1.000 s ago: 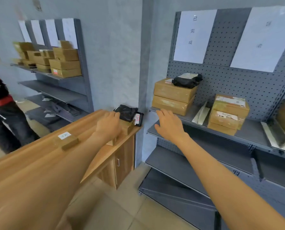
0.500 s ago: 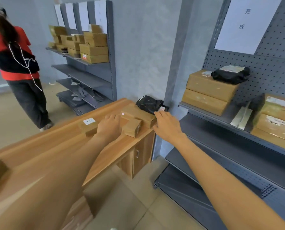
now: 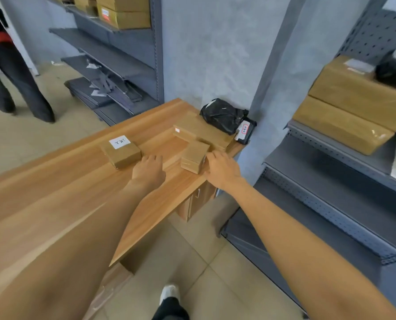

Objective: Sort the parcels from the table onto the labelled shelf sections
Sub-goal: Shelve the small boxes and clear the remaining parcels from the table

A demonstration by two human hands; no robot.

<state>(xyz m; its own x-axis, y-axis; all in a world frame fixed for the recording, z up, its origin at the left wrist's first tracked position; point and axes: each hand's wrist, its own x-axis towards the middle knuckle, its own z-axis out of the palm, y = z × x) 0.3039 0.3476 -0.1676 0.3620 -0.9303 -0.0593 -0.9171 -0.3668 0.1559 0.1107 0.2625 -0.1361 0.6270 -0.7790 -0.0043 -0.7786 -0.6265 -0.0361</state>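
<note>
Right hand has dropped onto the wooden table, fingers now curling against a small cardboard parcel; left hand is lying flat, fingers together. Grey metal shelf is holding two stacked brown boxes.

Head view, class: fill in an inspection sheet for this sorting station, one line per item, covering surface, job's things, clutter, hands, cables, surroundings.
Surface: wooden table, bare grain near the camera.
Job's things: labelled small box; plain small box; flat box; black bag parcel at the far corner.
Clutter: loose scraps on the far rack's low shelf.
Hands: left hand rests on the table; right hand touches the plain small box.
Cables: nothing seen.
Surroundings: grey shelf at right holding stacked boxes; another person standing.
</note>
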